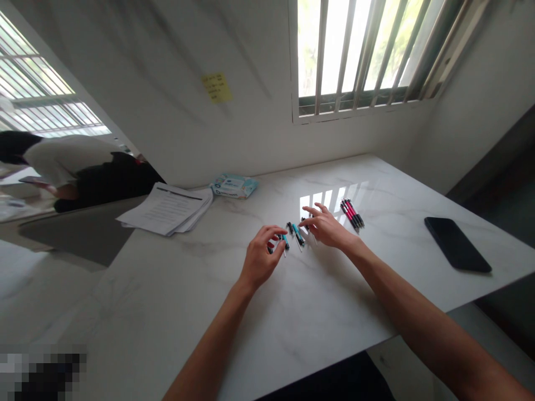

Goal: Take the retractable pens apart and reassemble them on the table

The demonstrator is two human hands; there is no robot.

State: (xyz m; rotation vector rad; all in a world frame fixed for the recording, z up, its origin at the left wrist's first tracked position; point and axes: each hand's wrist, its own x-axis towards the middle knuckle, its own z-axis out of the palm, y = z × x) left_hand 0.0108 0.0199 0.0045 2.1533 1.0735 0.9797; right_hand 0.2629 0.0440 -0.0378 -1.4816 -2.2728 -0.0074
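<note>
Both my hands are over the marble-patterned table, around a small group of black and teal pen parts with thin white sticks like refills. My left hand [261, 255] is at the left side of the group, fingers curved and thumb apart. Between them, dark and teal pieces show on the table. A teal and black pen piece [298, 234] lies between my two hands. On the group's right side hovers my right hand [328, 227], fingers spread, its fingertips close to a dark piece; whether they touch is unclear. Farther right, several red and black pens [352, 215] lie side by side.
A black phone [457, 244] lies at the table's right. Toward the back left are stacked printed papers [169, 207] and a light-blue wipes packet [234, 186]. A yellow note [217, 88] sticks to the wall, left of a barred window. Another person [71, 161] leans over beyond the partition.
</note>
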